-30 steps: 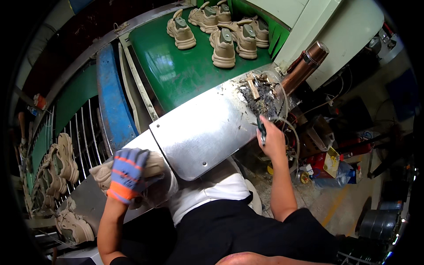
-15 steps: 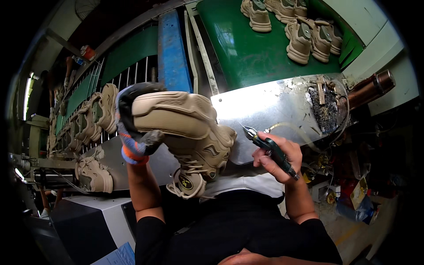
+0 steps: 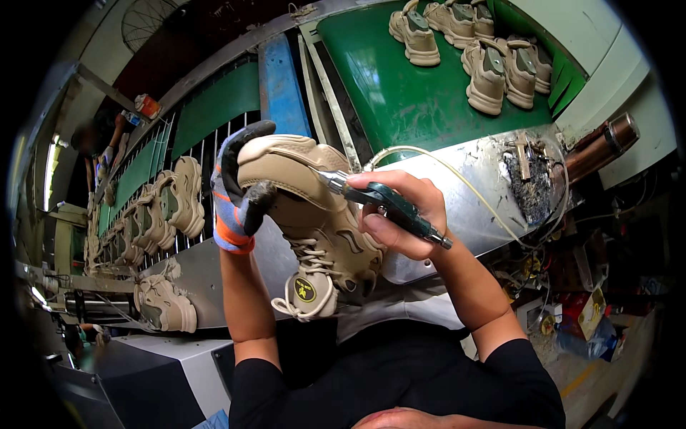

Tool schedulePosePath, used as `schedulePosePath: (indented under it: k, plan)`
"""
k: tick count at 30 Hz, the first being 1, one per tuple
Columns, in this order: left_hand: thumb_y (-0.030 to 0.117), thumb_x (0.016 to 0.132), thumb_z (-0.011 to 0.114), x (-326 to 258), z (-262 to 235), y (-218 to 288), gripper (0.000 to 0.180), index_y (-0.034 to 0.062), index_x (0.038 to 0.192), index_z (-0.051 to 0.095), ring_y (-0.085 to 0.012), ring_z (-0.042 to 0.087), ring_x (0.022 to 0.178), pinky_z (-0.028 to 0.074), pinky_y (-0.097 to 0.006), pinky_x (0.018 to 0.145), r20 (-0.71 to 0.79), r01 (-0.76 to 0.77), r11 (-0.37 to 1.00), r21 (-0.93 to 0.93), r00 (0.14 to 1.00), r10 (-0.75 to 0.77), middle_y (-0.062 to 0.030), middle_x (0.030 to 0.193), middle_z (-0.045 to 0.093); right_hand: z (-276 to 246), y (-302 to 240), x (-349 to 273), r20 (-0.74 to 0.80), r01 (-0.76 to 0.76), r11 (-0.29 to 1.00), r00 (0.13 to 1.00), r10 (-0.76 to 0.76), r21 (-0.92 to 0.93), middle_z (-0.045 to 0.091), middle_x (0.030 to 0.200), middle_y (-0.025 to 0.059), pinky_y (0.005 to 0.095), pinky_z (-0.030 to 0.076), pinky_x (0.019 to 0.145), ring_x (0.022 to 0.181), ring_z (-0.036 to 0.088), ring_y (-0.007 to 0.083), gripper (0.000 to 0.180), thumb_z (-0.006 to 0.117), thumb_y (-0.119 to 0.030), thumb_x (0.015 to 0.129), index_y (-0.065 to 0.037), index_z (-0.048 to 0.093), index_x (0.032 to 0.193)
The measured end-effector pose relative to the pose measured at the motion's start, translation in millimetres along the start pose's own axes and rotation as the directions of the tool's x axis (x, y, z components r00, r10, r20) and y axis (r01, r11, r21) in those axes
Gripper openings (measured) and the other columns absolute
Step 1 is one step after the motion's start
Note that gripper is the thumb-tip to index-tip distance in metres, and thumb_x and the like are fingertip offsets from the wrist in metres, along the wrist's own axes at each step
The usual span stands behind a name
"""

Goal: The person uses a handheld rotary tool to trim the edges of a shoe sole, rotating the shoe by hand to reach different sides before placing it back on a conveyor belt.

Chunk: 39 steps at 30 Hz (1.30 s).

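My left hand (image 3: 232, 189), in a grey, black and orange work glove, grips a beige sneaker (image 3: 336, 247) by its toe end. The sneaker is tilted, with its laces and round-badged tongue facing down toward me. My bare right hand (image 3: 414, 207) is closed around a dark green hand tool (image 3: 393, 206) with a pointed metal nozzle. That tip is at the sneaker's edge, where toe and sole meet; whether it touches I cannot tell. A pale thin hose (image 3: 457, 166) curves away behind the right hand.
Several beige sneakers stand on the green conveyor belt (image 3: 407, 93) at the back right. Others line the rack (image 3: 161, 207) on the left, and one sneaker (image 3: 166, 304) rests nearer. Right of me is a glue-stained metal plate (image 3: 475, 161). A person's arm (image 3: 118, 132) shows far left.
The right hand has moved left and up, bringing the tool's tip from beside the sneaker to its toe edge. The sneaker and left hand have shifted slightly right.
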<state>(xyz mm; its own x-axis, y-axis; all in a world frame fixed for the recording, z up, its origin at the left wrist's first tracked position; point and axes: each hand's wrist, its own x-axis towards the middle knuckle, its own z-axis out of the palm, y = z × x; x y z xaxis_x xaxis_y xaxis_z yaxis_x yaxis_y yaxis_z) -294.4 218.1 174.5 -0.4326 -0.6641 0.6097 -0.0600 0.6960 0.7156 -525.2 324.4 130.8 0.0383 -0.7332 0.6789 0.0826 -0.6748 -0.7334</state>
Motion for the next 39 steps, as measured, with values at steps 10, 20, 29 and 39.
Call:
schedulePosePath:
  k: [10,20,29,39]
  plan:
    - [0.058,0.08,0.066,-0.1,-10.5,-35.9,0.08,-0.0031,0.13,0.049,-0.0227,0.056,0.114,0.042,-0.036,0.1,-0.039,0.103,0.986,-0.132,0.993,-0.109,-0.0153,0.123,0.058,6.4,24.2,-80.8,-0.03,-0.385,0.874,0.911,0.412,0.295,0.059,0.068,0.0061,0.0286,0.051,0.06,0.058,0.057,0.0119,0.042,0.057,-0.002,0.081,0.004,0.054,0.122]
    - [0.066,0.085,0.049,-23.9,-41.2,-73.0,0.086,-0.0028,0.136,0.042,-0.0294,0.054,0.12,0.043,-0.043,0.102,-0.084,0.207,0.95,-0.232,0.969,-0.232,-0.0183,0.13,0.054,11.6,27.2,-127.9,-0.002,-0.485,0.811,0.858,0.514,0.328,0.063,0.081,0.0068,0.0265,0.051,0.062,0.067,0.063,0.0107,0.039,0.058,-0.006,0.085,-0.003,0.058,0.124]
    - [0.063,0.092,0.041,-84.9,-47.7,-83.6,0.073,0.0051,0.136,0.046,-0.0311,0.05,0.125,0.038,-0.046,0.107,-0.127,0.24,0.774,-0.585,0.916,-0.38,-0.0164,0.137,0.051,15.0,33.2,-137.1,-0.017,-0.477,0.603,0.775,0.631,0.64,0.055,0.072,0.0023,0.0256,0.048,0.058,0.058,0.053,0.0083,0.041,0.056,-0.008,0.087,0.004,0.052,0.127]
    - [0.051,0.09,0.055,-237.5,-102.7,-84.5,0.064,0.0035,0.132,0.05,-0.0286,0.057,0.116,0.043,-0.045,0.103,-0.32,0.549,0.751,0.367,0.833,-0.452,-0.0149,0.128,0.058,42.5,42.4,-114.8,-0.085,-0.483,0.563,0.704,0.705,0.67,0.055,0.074,0.0004,0.0239,0.045,0.055,0.057,0.051,0.0062,0.036,0.055,-0.008,0.09,-0.001,0.051,0.125]
